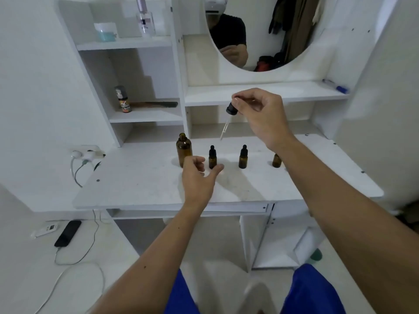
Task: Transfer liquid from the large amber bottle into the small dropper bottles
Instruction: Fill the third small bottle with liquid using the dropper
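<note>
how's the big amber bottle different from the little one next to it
The big amber bottle is taller and wider than the little bottle beside it. The big bottle stands open, with a bare neck; the little bottle wears a black dropper cap. The left hand partly covers the big bottle's base, while the little bottle shows almost whole. Both are amber glass, upright on the white table.

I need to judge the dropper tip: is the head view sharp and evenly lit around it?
Head view: dropper in the right hand is motion-blurred, its glass tip faint against the white desk; soft hand shadows fall there; wide-angle bending curves the shelves; no strong glare.
</note>
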